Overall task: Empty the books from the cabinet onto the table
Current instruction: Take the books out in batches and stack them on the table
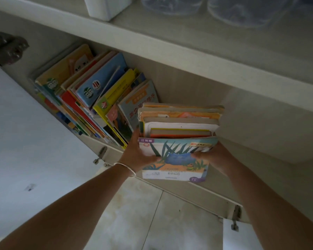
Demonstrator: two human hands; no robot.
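Both hands grip one stack of books [179, 127] at the cabinet shelf [251, 134]: left hand [139, 152] on its left side, right hand [213, 156] on its right.

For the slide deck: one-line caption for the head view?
Both hands grip a stack of books at the cabinet shelf; more leaning books remain.

A bundle of books [181, 123] sits in the cabinet [197, 91] between both hands, right of a leaning row of books [90, 98], under a shelf [152, 44].
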